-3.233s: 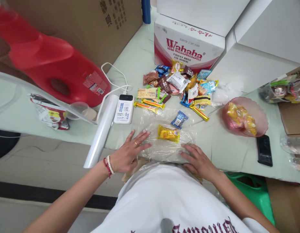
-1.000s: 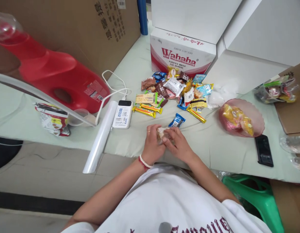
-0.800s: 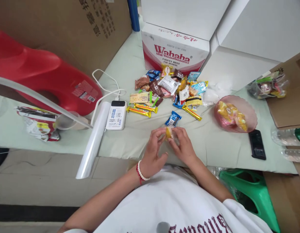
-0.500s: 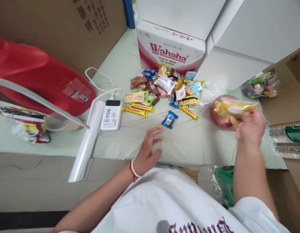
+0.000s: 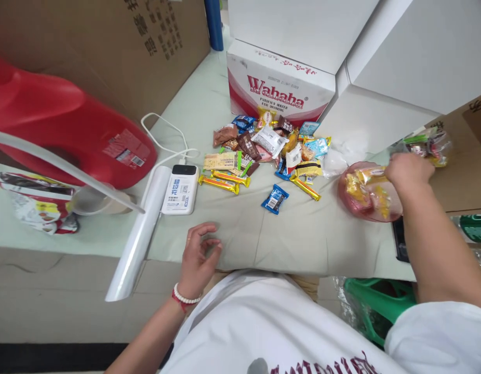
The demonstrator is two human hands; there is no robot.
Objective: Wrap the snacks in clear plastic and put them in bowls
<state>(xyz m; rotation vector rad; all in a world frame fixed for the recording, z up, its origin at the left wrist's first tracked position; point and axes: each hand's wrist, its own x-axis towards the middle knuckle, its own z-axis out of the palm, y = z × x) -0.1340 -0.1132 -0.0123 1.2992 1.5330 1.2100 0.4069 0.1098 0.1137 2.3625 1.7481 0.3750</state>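
My right hand [image 5: 410, 171] is over the right rim of a translucent pink bowl [image 5: 369, 213]. Its fingers are closed at the end of a yellow-wrapped snack packet [image 5: 372, 174], which lies low in the bowl among other yellow and pink packets; the fingertips are mostly hidden. Loosely curled and holding nothing, my left hand [image 5: 201, 254] hovers at the table's front edge, fingers apart. A single blue snack packet [image 5: 275, 199] lies in front of a pile of mixed wrapped snacks [image 5: 264, 145].
Behind the pile stands a Wahaha water carton [image 5: 281, 88]. A white power bank [image 5: 181, 189] with a cable and a white tube [image 5: 137, 234] lie left, near a red jug [image 5: 69, 124]. At the right are a bag of snacks [image 5: 439, 148], a dark phone-like object [image 5: 400, 239] and bottles [image 5: 472, 228].
My right hand has moved up and away, and the yellow packet is now lower in the bowl. My left hand has drawn back leftward from the blue packet.
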